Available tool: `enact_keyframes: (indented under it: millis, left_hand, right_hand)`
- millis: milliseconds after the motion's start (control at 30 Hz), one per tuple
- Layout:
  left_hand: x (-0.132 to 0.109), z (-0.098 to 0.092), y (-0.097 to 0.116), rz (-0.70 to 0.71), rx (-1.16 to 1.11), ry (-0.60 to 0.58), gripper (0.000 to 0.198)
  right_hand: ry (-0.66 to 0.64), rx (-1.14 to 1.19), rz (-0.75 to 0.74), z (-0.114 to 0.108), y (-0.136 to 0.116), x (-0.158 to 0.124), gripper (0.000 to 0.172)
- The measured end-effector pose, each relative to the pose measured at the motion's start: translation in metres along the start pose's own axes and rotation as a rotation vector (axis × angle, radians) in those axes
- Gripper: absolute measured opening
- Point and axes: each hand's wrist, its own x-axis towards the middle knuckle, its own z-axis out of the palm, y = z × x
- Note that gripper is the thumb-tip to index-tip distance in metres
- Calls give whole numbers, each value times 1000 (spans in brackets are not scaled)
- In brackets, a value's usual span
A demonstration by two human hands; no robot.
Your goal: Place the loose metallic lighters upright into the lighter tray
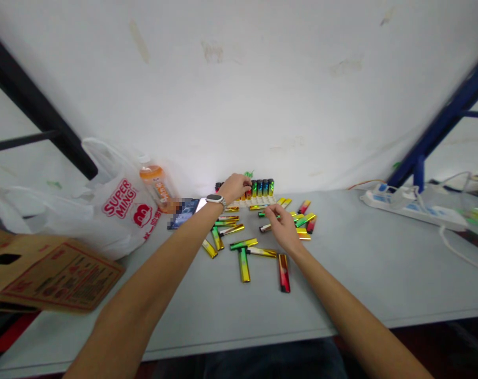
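Observation:
Several shiny lighters (pixel 244 265) in green, gold and red lie scattered on the grey table (pixel 341 273). At the back by the wall a white tray (pixel 262 200) holds a row of upright lighters (pixel 262 187). My left hand (pixel 234 187), with a watch on the wrist, is closed on a lighter at the left end of that row. My right hand (pixel 283 227) hovers over the loose lighters and pinches one lying lighter (pixel 267 214) between thumb and fingertips.
A white plastic shopping bag (pixel 120 210) and an orange-capped bottle (pixel 156 187) stand at the left, with a phone (pixel 185 212) beside them. A cardboard box (pixel 45 273) lies at the near left. A white power strip (pixel 408 208) with cables sits at the right.

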Motion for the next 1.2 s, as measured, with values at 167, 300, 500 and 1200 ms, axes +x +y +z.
enact_keyframes:
  millis: [167,300,500,1200]
  left_hand:
    - [-5,6,1,49,130,109,23]
    - [-9,12,8,49,217,93,29]
    - [-14,15,20,58,200,124,25]
    - [-17,108,122,152,-61,74,17]
  right_hand:
    - [30,-42,-16,-2,2,2,27]
    - [44,-75,-20,-2,4,3,27]
    - [82,-96,-26,-18,9,6,26]
    - [11,-1007,546,-116,56,77,52]
